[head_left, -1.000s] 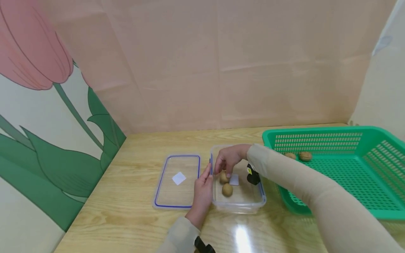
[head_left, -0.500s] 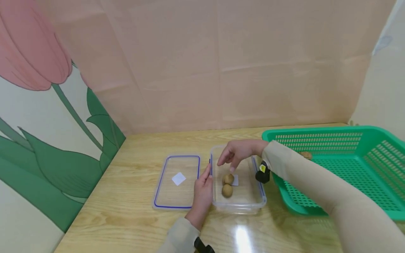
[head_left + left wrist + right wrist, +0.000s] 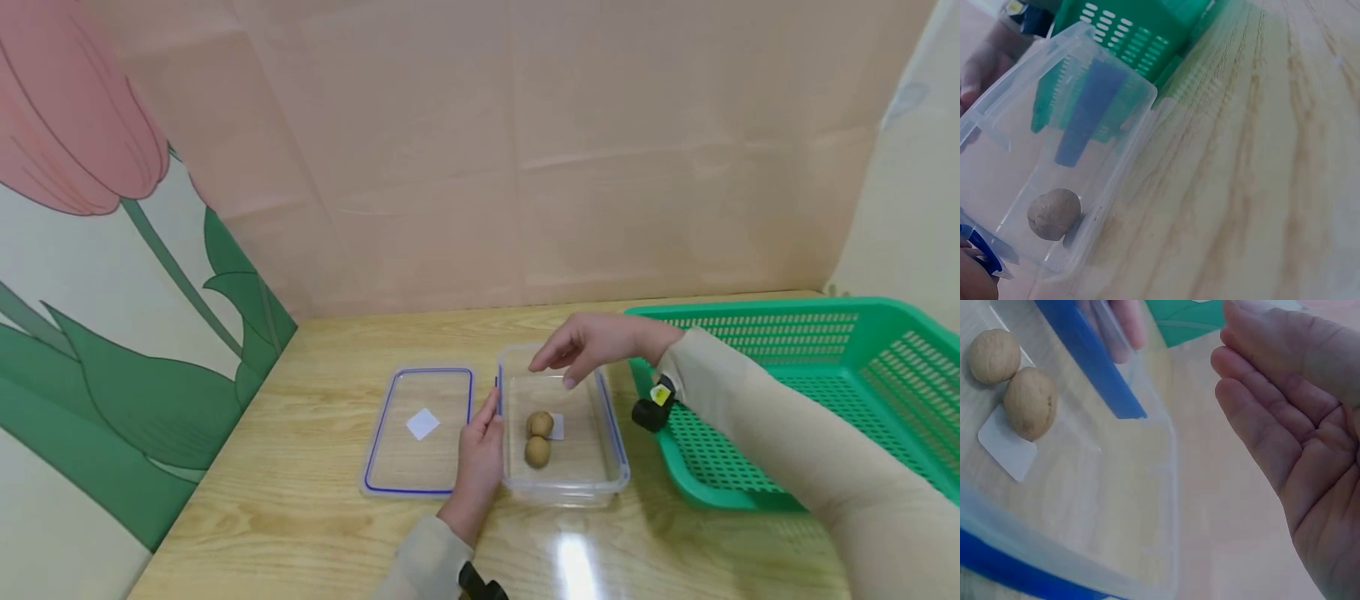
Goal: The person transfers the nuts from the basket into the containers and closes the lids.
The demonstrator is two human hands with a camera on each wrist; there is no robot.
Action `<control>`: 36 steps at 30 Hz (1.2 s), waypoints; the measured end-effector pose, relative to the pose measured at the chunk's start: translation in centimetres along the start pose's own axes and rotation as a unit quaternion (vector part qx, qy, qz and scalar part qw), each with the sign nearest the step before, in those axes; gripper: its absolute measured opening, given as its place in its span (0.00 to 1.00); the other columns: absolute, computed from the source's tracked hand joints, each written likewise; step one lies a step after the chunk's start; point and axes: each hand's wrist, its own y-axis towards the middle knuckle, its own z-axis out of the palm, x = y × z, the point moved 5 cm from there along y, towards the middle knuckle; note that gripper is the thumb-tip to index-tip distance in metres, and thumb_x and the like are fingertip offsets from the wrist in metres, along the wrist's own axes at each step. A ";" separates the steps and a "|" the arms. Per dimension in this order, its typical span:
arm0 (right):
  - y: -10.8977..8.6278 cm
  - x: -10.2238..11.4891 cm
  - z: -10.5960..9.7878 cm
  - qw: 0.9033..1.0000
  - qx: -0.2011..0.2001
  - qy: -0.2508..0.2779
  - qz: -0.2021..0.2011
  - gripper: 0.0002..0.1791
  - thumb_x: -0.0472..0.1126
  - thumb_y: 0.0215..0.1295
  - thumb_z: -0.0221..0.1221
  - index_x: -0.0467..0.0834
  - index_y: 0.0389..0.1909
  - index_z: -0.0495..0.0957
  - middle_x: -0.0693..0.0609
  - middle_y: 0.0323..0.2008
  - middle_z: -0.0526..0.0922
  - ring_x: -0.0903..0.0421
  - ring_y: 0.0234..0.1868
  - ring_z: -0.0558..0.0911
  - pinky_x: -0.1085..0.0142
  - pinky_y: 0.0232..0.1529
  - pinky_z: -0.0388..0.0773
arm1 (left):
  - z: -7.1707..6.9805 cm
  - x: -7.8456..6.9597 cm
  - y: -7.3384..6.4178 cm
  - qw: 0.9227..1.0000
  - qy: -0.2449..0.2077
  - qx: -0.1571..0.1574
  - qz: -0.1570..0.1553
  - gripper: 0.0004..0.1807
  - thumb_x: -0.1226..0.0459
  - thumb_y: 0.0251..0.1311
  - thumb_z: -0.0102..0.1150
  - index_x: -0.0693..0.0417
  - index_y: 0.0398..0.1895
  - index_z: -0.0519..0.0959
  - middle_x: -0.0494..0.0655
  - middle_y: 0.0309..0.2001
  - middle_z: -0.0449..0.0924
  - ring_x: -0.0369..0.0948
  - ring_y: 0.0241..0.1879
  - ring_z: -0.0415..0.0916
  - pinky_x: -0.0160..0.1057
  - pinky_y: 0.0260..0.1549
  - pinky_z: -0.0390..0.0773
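Two walnuts sit touching each other inside a clear plastic food container (image 3: 581,471) with blue side clips. The farther walnut (image 3: 540,423) lies beside a white square label, and the nearer walnut (image 3: 537,452) is just in front of it. My left hand (image 3: 480,458) rests along the container's left wall, its fingers extended against the side by the blue clip (image 3: 1094,359). Over the container's far right part hovers my right hand (image 3: 592,343), palm down with fingers loosely bent and nothing in them. The right wrist view shows this hand's palm bare.
Left of the container, its clear lid (image 3: 420,458) with a blue seal lies flat on the wooden table (image 3: 300,467). A green plastic basket (image 3: 870,325) stands close on the right, partly covered by my right sleeve.
My right hand has let go of the farther walnut and moved up and to the right, away from it. My left hand has stayed at the container's side.
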 end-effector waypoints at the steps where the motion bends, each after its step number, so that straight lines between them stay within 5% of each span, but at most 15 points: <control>1: -0.3 0.0 -0.2 1.000 -0.002 0.002 -0.004 0.25 0.35 0.53 0.65 0.32 0.53 0.75 0.39 0.55 0.76 0.48 0.58 0.74 0.62 0.58 0.73 | 0.0 0.0 0.0 1.000 0.000 0.001 -0.001 0.23 0.70 0.66 0.41 0.59 0.65 0.63 0.53 0.66 0.61 0.50 0.67 0.56 0.49 0.66 0.55; 8: -3.1 -0.3 -1.8 0.999 -0.036 0.003 -0.029 0.24 0.35 0.56 0.63 0.29 0.53 0.73 0.37 0.55 0.75 0.64 0.55 0.75 0.69 0.56 0.74 | 0.0 0.0 -0.1 1.000 0.003 0.007 -0.011 0.24 0.70 0.66 0.41 0.57 0.66 0.62 0.54 0.67 0.59 0.50 0.68 0.54 0.49 0.67 0.54; 15: -6.2 -1.1 -3.0 0.996 -0.058 0.037 -0.057 0.22 0.31 0.57 0.60 0.31 0.54 0.73 0.57 0.54 0.78 0.69 0.55 0.74 0.72 0.53 0.76 | 0.0 -0.2 -0.1 1.000 0.004 0.005 -0.007 0.23 0.70 0.66 0.41 0.57 0.65 0.63 0.53 0.67 0.60 0.51 0.67 0.54 0.49 0.67 0.54; 22: -9.0 -2.9 -3.7 0.995 -0.093 0.023 -0.031 0.21 0.31 0.58 0.59 0.29 0.53 0.72 0.65 0.52 0.78 0.70 0.53 0.75 0.76 0.53 0.74 | 0.0 -0.2 -0.2 1.000 0.008 0.001 -0.013 0.24 0.69 0.66 0.42 0.56 0.65 0.63 0.53 0.67 0.60 0.51 0.67 0.55 0.49 0.66 0.54; 29: -11.1 -4.2 -3.9 0.994 -0.106 0.016 -0.018 0.22 0.31 0.60 0.57 0.27 0.55 0.69 0.56 0.56 0.77 0.70 0.55 0.74 0.77 0.53 0.72 | -0.1 -0.1 -0.2 1.000 0.006 0.002 -0.015 0.23 0.69 0.66 0.41 0.55 0.66 0.63 0.53 0.67 0.59 0.50 0.68 0.54 0.49 0.67 0.54; 36: -13.6 -6.4 -4.7 0.986 -0.159 0.001 0.050 0.20 0.34 0.61 0.58 0.36 0.55 0.74 0.65 0.52 0.78 0.70 0.53 0.75 0.78 0.51 0.73 | -0.2 0.0 -0.2 1.000 0.002 0.004 -0.020 0.23 0.69 0.67 0.41 0.54 0.66 0.63 0.52 0.68 0.58 0.49 0.68 0.53 0.48 0.67 0.54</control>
